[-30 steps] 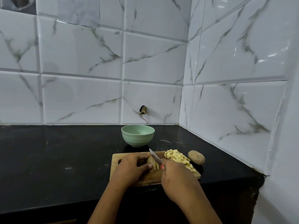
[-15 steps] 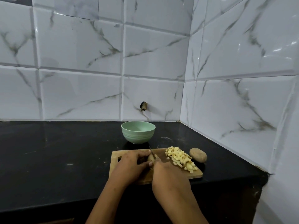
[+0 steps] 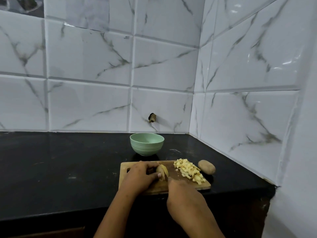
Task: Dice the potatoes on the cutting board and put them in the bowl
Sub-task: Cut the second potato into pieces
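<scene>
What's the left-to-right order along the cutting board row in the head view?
left hand → partly sliced potato → pile of diced potato → whole potato. Skipped: the right hand and its knife, which overlap the middle of the row.

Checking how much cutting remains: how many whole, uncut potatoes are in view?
1. The whole potato lies on the counter, right of the cutting board. The left hand and right hand cover part of the board, so more could be hidden.
</scene>
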